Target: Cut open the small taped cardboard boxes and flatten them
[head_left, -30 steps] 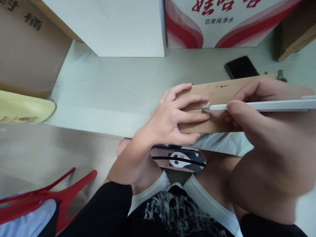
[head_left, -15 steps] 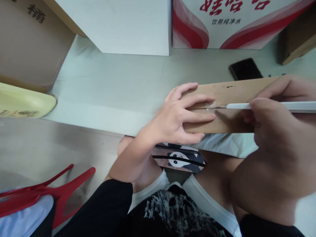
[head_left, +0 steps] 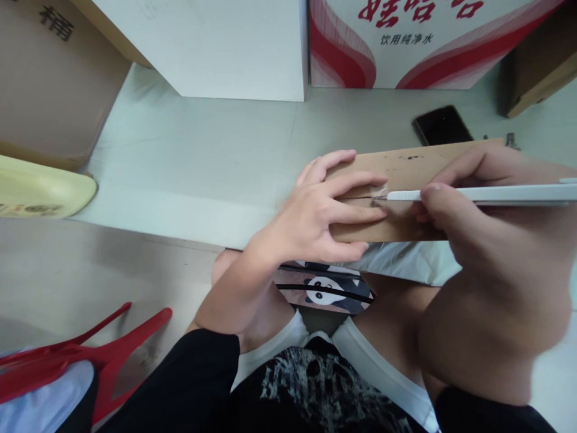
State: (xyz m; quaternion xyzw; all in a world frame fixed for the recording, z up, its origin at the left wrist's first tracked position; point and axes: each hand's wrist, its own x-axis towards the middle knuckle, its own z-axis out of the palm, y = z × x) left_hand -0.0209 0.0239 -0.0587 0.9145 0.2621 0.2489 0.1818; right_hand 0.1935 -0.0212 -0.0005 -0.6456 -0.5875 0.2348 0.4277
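A narrow brown cardboard box [head_left: 392, 168] lies at the table's front edge, with a lengthwise seam and a bit of clear tape [head_left: 379, 191] over it. My left hand [head_left: 322, 210] rests on the box's left end, palm down and fingers spread to either side of the seam. Gripped in my right hand [head_left: 496, 240] is a white utility knife [head_left: 491, 194], held nearly level. Its tip meets the seam at the tape, between the left index and middle fingertips. The right end of the box is hidden behind my right hand.
A black phone [head_left: 442, 125] lies just behind the box. Farther back stand a white box [head_left: 243, 54], a red and white carton [head_left: 387, 60] and brown cartons [head_left: 58, 90]. A yellow container [head_left: 45, 186] sits at left; a red chair [head_left: 108, 355] stands below on the floor.
The right hand and utility knife have moved left along the seam, bringing the tip to the tape. My left hand stays on the box. The whole view has shifted slightly.
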